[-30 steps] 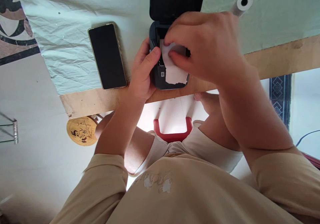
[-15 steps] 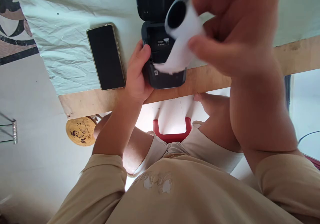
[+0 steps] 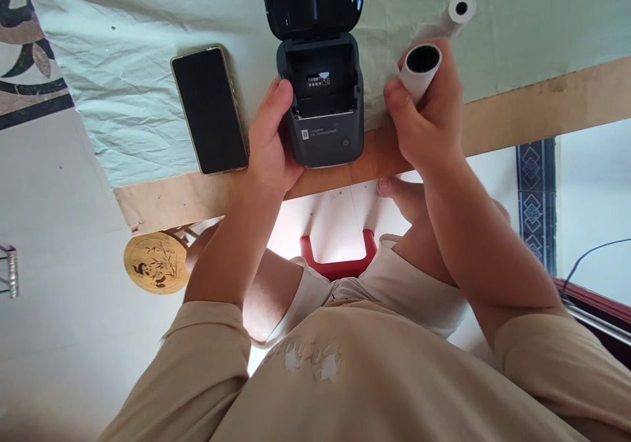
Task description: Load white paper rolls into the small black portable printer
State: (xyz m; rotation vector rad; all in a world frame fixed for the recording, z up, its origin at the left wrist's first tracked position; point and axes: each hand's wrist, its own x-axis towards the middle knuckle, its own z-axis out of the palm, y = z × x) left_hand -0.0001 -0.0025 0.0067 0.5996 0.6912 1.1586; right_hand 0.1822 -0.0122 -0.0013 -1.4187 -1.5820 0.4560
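A person in a tan shirt [image 3: 345,376] sits at a desk [image 3: 162,198] spread with a pale green cloth [image 3: 133,100], a dark printer [image 3: 323,145] near the wooden edge [image 3: 532,103], its lid [image 3: 315,1] raised at twelve o'clock and its paper bay [image 3: 341,67] exposing a small printed label [image 3: 318,80]. The left hand [image 3: 271,143] has its grip wrapped around the printer's side at eight o'clock, thumb [image 3: 283,95] on top. At three o'clock, apart from the printer, the right hand [image 3: 434,116] has its grip closed around a white paper roll [image 3: 417,85], tilted so that its dark hollow core [image 3: 422,59] faces up. A second roll [image 3: 457,21] stands on the cloth at the printer's two o'clock, just beyond that hand. A dark-screened phone [image 3: 211,110] lies at nine o'clock, beside the left hand, and a round stool [image 3: 155,262] with a panda design shows at seven o'clock from the phone.
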